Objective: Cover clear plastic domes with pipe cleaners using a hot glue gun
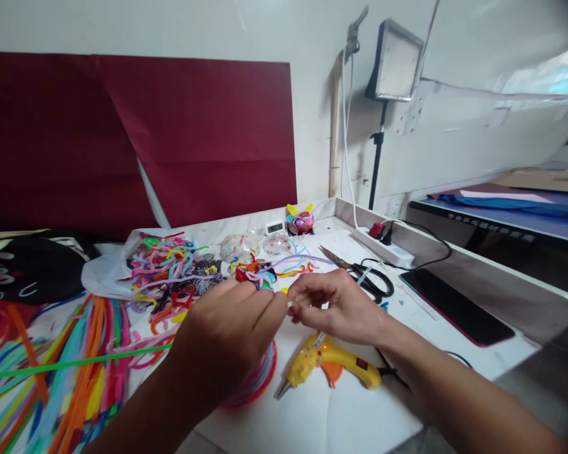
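My left hand [231, 328] is curled over a round coil of pink and red pipe cleaners [260, 378] on the white table [341, 416]. Its fingertips pinch something small, partly hidden. My right hand [336, 306] meets it at the fingertips in a pinch, and a thin purple pipe cleaner [303, 258] runs away from the two hands toward the back. A yellow glue gun [326, 366] lies just under my right wrist, nozzle pointing left.
Long coloured pipe cleaners [61, 372] lie piled at the left. Cut pieces [170, 265] spill from a plastic bag. Black-handled scissors [364, 277], a dark phone [454, 306], a power strip [383, 246], clear balls [236, 246] and a small colourful figure [300, 221] sit behind.
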`<state>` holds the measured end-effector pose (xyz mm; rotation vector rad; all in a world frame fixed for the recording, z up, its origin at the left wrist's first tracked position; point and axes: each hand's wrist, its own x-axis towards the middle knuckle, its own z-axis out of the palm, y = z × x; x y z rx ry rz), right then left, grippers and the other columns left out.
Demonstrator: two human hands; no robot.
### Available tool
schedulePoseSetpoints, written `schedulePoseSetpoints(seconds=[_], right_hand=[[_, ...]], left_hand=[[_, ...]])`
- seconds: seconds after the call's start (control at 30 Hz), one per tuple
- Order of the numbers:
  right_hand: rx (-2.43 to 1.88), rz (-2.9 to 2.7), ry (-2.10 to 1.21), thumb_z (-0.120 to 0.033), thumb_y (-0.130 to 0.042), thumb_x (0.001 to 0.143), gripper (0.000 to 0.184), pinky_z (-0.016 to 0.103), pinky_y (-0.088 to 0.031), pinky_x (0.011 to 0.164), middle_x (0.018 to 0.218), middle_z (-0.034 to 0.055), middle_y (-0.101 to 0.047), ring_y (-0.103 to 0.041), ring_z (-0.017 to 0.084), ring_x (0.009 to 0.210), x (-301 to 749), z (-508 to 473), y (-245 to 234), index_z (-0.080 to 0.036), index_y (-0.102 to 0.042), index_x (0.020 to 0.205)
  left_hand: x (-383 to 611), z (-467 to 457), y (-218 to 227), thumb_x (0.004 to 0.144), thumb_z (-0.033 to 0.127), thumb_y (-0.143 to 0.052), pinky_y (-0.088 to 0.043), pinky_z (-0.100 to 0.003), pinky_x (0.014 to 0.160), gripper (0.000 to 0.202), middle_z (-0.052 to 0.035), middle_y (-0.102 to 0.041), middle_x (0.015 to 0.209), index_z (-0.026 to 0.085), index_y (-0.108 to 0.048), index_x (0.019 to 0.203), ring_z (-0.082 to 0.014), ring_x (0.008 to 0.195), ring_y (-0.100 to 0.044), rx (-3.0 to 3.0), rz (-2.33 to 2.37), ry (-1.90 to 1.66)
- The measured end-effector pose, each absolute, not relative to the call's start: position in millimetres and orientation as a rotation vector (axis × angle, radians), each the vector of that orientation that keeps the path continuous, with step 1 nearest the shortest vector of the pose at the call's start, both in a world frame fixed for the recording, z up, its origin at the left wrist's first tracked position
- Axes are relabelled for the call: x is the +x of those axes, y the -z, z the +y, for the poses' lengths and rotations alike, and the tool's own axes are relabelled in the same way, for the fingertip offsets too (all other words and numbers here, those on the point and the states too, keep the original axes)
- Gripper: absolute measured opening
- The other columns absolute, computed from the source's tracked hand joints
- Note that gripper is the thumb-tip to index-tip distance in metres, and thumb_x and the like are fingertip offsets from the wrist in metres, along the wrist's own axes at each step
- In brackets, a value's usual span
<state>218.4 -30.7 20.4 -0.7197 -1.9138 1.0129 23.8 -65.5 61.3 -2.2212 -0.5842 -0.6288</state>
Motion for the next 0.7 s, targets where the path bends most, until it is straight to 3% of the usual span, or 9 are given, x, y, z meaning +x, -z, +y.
schedulePoseSetpoints(seconds=[0.1, 0.23, 0.7], right_hand=[[-0.706, -1.914, -1.078, -0.01, -0.055, 0.075, 0.02, 0.021, -0.048, 0.056, 0.067, 0.0016, -0.068, -0.063, 0.012, 0.06, 219.6, -30.9, -19.2, -0.012, -0.07, 0.089], [-0.72, -1.866, -1.22, -0.012, -0.058, 0.075, 0.014, 0.018, -0.048, 0.052, 0.066, 0.0007, -0.068, -0.061, 0.01, 0.058, 219.7, -31.1, -19.2, -0.013, -0.069, 0.084], [-0.686, -1.818, -1.432, -0.008, -0.054, 0.068, 0.022, 0.017, -0.053, 0.056, 0.065, -0.0017, -0.067, -0.062, 0.008, 0.057, 221.1, -32.3, -19.8, -0.015, -0.068, 0.083]], left_hand=[[24.8, -65.3, -60.1, 0.095, 0.008, -0.039, -0.037, -0.032, 0.057, 0.027, -0.0012, -0.062, 0.062, 0.017, -0.059, 0.079, -0.0168, 0.058, -0.053, -2.193, -0.571, 0.66], [25.2, -66.0, -60.9, 0.096, 0.009, -0.038, -0.037, -0.033, 0.056, 0.029, -0.0012, -0.062, 0.062, 0.018, -0.057, 0.075, -0.0169, 0.058, -0.054, -2.2, -0.567, 0.653], [28.3, -70.8, -64.7, 0.096, 0.007, -0.038, -0.036, -0.033, 0.056, 0.027, -0.0001, -0.061, 0.062, 0.017, -0.058, 0.08, -0.0168, 0.06, -0.057, -2.264, -0.515, 0.625]])
